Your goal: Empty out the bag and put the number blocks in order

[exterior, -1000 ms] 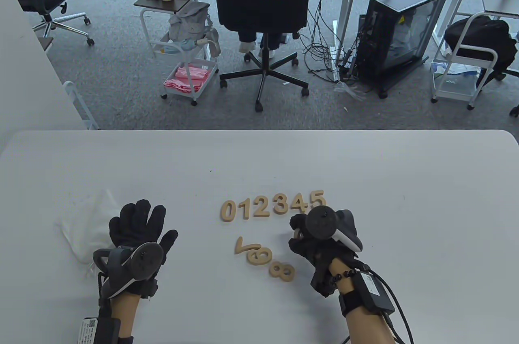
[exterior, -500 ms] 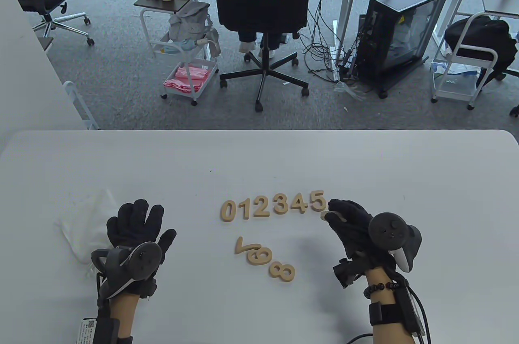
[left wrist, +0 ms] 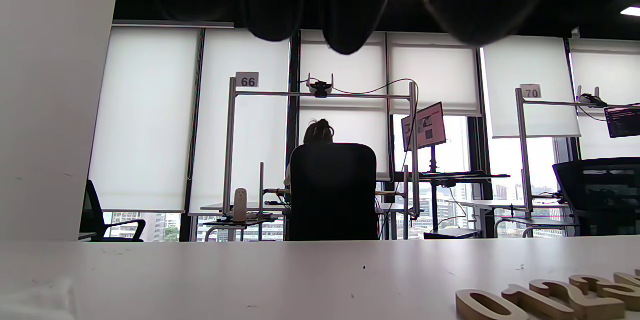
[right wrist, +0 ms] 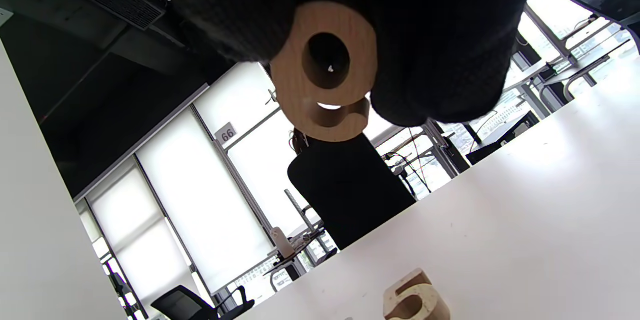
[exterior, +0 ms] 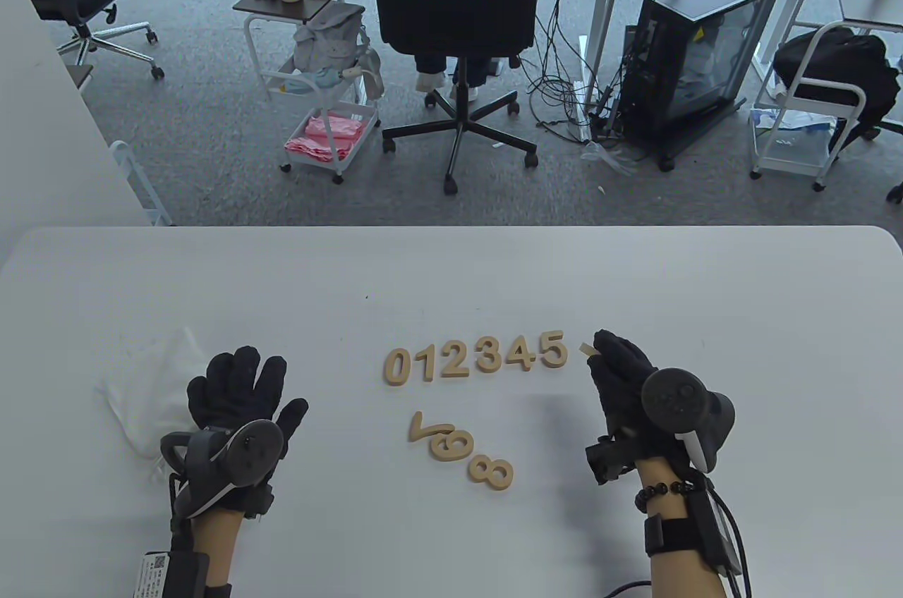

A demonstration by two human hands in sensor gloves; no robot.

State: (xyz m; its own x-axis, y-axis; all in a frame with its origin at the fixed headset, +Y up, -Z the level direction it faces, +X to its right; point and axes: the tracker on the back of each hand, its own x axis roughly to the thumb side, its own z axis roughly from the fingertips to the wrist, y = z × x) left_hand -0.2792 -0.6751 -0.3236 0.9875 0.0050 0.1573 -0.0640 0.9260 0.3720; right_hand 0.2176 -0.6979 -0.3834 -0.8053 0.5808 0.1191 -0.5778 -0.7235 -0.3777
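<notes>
Wooden number blocks 0 to 5 stand in a row (exterior: 476, 357) on the white table (exterior: 451, 273). Loose blocks 7 (exterior: 427, 426), 9 (exterior: 452, 446) and 8 (exterior: 491, 472) lie below the row. My right hand (exterior: 615, 372) grips a wooden 6 block (right wrist: 325, 77) just right of the 5 (exterior: 555, 349); only its tip (exterior: 586, 348) shows in the table view. The 5 (right wrist: 414, 302) shows in the right wrist view. My left hand (exterior: 236, 390) rests flat and empty on the table beside the white bag (exterior: 144, 393). The row's left end (left wrist: 550, 297) shows in the left wrist view.
The table's far edge (exterior: 451, 228) borders a carpeted office floor with a black chair (exterior: 455, 27), a white cart (exterior: 324, 83) and a computer case (exterior: 695, 55). A white wall panel (exterior: 49, 132) stands at the far left.
My right hand lifted the 6 block from below the row and carried it right and up, to just right of the 5. My left hand stayed put.
</notes>
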